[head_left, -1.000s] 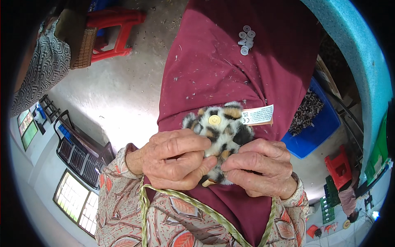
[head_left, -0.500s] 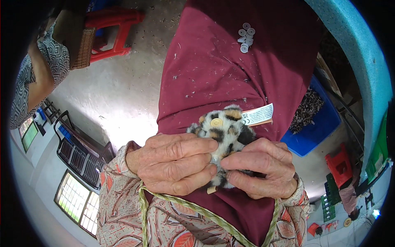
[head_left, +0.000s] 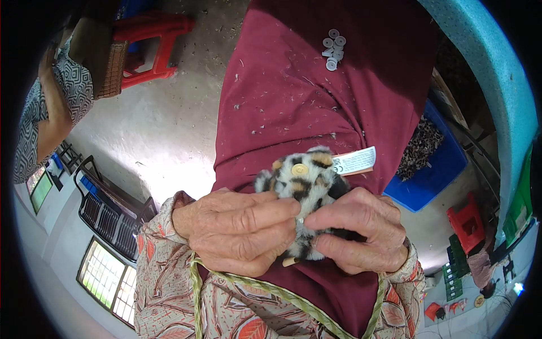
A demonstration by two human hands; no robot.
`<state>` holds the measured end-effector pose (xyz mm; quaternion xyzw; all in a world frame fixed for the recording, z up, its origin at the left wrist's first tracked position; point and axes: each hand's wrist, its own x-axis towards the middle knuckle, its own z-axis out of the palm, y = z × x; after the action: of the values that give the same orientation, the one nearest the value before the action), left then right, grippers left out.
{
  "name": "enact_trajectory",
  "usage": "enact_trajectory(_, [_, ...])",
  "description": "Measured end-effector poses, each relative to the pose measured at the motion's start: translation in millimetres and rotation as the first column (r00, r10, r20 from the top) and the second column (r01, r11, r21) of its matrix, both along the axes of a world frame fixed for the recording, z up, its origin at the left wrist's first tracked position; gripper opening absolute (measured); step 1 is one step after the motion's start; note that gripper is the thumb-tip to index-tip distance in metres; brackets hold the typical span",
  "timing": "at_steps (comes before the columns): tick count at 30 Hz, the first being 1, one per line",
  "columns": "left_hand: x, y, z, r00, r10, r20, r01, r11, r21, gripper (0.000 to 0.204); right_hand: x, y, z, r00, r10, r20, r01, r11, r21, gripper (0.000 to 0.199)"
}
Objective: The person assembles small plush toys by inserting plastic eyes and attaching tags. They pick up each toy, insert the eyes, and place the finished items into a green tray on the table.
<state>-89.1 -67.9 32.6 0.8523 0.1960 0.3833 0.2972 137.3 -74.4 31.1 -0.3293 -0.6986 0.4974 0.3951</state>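
A small spotted plush piece (head_left: 302, 189), with white, black and tan fur, lies over my lap between both hands. Near its far end sits a round, pale yellow disc (head_left: 299, 169). From its right side sticks a white printed label (head_left: 357, 160). My left hand (head_left: 243, 229) is closed on the left side of the plush. On the right side, my right hand (head_left: 361, 229) pinches the fur with thumb and forefinger. The fingertips of both hands nearly meet at the middle, beside a small whitish spot that I cannot make out.
Several clear plastic discs (head_left: 333, 50) lie on the maroon apron (head_left: 282, 107) over my lap. To the right, a blue bin (head_left: 432, 181) holds dark and light scraps, beside a curved turquoise edge (head_left: 502, 62). Red stools (head_left: 164, 48) and another person's arm (head_left: 56, 116) are at the left.
My left fingertips have shifted slightly toward me on the plush, and my right thumb and forefinger have moved a little. Both hands keep hold of it.
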Motion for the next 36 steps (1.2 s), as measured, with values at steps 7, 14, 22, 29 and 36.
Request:
enact_trajectory(7, [6.9,4.5,-7.8,0.995,-0.029,0.091,0.006,0.972,0.236,0.009,0.7,-0.2,0.2,0.999,0.006,0.032,-0.007,0.999,0.033,0.016])
enact_trajectory(14, [-1.5,-6.0,-4.8,0.997,0.060,-0.046,-0.051,0.983,0.175,0.017,2.4,0.5,-2.2,0.998,0.048,0.034,-0.050,0.996,0.080,0.014])
enact_trajectory(22, [1.8,-1.2,2.0,0.996,0.072,-0.043,-0.076,0.994,-0.085,0.017,1.9,1.3,-0.5,0.999,0.035,-0.006,-0.034,0.996,0.084,0.017])
enact_trajectory(29, [1.5,-5.2,-2.3,0.993,0.098,-0.063,-0.106,0.985,-0.137,0.023,0.0,-1.8,-4.6,0.999,0.044,-0.030,-0.041,0.994,0.099,0.015])
enact_trajectory(36, [3.4,-7.7,-5.5,0.990,0.135,-0.032,-0.138,0.977,-0.160,0.023,-1.0,1.5,-1.8,0.995,0.095,-0.012,-0.093,0.986,0.137,0.015])
